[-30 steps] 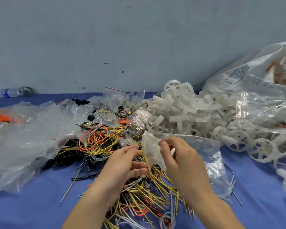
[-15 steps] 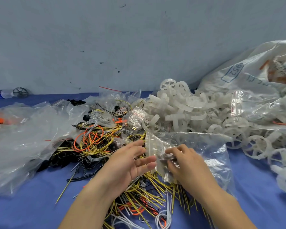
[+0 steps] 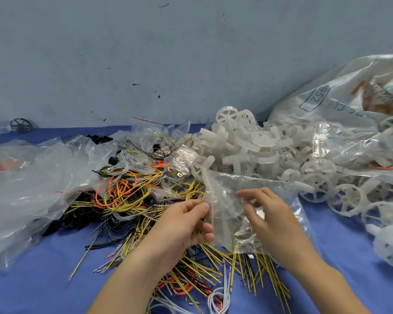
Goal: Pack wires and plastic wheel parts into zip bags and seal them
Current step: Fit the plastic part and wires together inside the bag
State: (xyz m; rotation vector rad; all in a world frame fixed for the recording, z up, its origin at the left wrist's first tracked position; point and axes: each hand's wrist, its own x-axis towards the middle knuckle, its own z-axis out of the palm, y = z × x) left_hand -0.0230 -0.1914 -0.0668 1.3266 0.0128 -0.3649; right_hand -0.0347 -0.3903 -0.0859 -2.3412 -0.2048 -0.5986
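Zip bag [image 3: 230, 200] — clear, crumpled, held up at the centre of the view over the wires [image 3: 132, 196]. Left hand [image 3: 182, 225] grips the bag's left edge, thumb and curled fingers pinching the plastic. Right hand [image 3: 270, 218] sits against the bag's right side at 3 o'clock of the left, fingers bent and spread; whether it pinches the plastic or only touches it, cannot tell. Wires — yellow, orange, black, white — lie tangled on the blue table [image 3: 32, 286] from 9 to 6 o'clock of the hands. White wheels [image 3: 254, 150] heaped at 1 o'clock. Big loose plastic sheet [image 3: 25, 196] at 9 o'clock; a printed sack [image 3: 331, 98] at 2 o'clock.
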